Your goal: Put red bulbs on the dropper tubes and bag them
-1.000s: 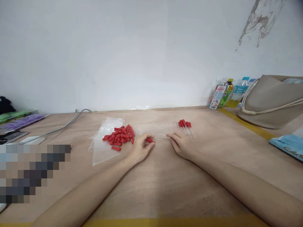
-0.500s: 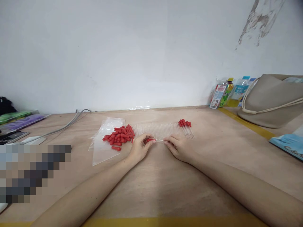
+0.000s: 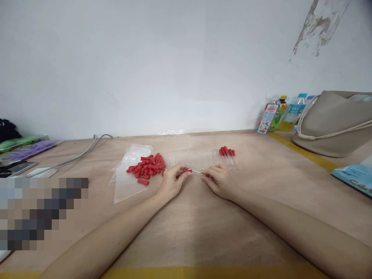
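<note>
My left hand [image 3: 174,178] pinches a red rubber bulb [image 3: 188,171], mostly covered by the fingers. Between thumb and fingers, my right hand [image 3: 217,179] grips a thin clear glass dropper tube [image 3: 197,172], whose end meets the bulb's mouth. How far the tube sits inside the bulb I cannot tell. Behind both hands lies a row of clear dropper tubes [image 3: 194,158], side by side. At the row's right end, several droppers with red bulbs [image 3: 226,150] lie together. Left of my left hand is a pile of loose red bulbs [image 3: 148,166] on clear plastic bags [image 3: 128,192].
A grey cable [image 3: 84,153] runs along the left side near a phone [image 3: 21,168] and purple packets [image 3: 35,150]. Bottles [image 3: 293,112] and a carton [image 3: 267,118] stand at the back right beside a beige bag [image 3: 334,124]. A blue packet [image 3: 353,176] lies at the right edge.
Less of the red bulb shows past my left fingertips, and the tube now slants slightly down towards my right hand. Both hands stay in nearly the same place.
</note>
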Motion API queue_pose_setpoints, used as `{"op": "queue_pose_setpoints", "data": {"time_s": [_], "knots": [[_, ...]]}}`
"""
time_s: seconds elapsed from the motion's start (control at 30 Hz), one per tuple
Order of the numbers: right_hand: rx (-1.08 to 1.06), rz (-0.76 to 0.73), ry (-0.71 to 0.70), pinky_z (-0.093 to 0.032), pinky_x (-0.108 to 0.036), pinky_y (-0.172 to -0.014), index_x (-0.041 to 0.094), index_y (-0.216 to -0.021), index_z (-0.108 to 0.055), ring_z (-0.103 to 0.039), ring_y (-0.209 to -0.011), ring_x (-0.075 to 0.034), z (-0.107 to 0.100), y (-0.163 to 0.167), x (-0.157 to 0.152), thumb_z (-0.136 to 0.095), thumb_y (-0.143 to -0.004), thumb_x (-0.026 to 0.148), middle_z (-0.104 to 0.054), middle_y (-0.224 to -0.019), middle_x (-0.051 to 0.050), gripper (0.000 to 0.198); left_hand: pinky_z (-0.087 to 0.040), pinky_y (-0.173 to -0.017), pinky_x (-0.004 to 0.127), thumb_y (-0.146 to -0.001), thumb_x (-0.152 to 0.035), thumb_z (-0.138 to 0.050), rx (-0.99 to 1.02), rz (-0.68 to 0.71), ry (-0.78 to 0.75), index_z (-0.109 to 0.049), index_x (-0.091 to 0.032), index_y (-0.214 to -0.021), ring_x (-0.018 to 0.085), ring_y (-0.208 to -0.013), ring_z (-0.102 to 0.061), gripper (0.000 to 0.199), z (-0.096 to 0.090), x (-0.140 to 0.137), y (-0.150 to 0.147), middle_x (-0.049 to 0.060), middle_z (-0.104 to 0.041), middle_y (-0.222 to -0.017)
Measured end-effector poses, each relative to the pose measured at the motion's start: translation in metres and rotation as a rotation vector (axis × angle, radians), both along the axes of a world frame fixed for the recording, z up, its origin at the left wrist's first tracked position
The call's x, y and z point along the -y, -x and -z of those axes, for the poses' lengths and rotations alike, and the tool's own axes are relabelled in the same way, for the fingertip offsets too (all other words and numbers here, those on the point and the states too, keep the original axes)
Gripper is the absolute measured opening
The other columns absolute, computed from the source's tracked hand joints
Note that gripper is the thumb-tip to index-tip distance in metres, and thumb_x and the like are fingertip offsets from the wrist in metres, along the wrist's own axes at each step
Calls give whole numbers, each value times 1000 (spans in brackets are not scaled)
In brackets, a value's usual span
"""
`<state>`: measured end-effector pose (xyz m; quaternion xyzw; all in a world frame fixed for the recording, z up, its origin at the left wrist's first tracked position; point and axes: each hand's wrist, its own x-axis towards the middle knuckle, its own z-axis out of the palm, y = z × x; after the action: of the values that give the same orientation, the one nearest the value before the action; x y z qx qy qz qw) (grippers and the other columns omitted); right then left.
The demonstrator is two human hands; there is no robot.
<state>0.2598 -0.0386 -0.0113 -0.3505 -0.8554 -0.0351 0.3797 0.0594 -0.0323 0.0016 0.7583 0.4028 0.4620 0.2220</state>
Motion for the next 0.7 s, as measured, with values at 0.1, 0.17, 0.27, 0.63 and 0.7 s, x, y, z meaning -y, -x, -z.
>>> {"op": "queue_pose_setpoints", "data": {"time_s": [0.1,0.17,0.27,0.63,0.7], "knots": [[4,-12,-1,-34,-29,-71,18,-91,-58,-55,-68,-12,0,-1,0,-41,-87,26,-63,-76,-3,19,-51,-63,26,-79,-27,-54,-66,3,-52,-61,-18,-86,15,-70,-63,13,-1,0,1,2,-67,-81],[0,-19,3,-34,-29,-71,18,-91,-59,-55,-67,-12,0,-2,-1,-41,-87,26,-63,-76,-2,20,-50,-65,26,-79,-28,-55,-126,1,-92,-63,-18,-87,15,-71,-63,14,-1,1,1,2,-68,-82],[-8,-32,12,-33,-29,-72,19,-91,-60,-55,-68,-12,1,-3,-3,-42,-87,25,-64,-77,-2,19,-49,-66,27,-79,-29,-55,-189,12,-117,-64,-19,-89,16,-72,-62,17,-2,2,2,2,-68,-82],[127,-55,-17,-28,-30,-73,22,-90,-63,-54,-68,-11,1,-11,-7,-44,-87,24,-63,-75,0,18,-47,-67,24,-82,-27,-53,-261,161,-130,-65,-20,-87,14,-73,-61,15,-2,7,6,2,-67,-82],[166,-37,-37,-27,-30,-73,22,-87,-63,-53,-67,-10,-1,-12,-6,-45,-86,24,-62,-74,0,19,-46,-67,23,-83,-26,-52,-301,181,-148,-65,-20,-87,13,-73,-60,15,-2,7,6,1,-67,-81]]}}
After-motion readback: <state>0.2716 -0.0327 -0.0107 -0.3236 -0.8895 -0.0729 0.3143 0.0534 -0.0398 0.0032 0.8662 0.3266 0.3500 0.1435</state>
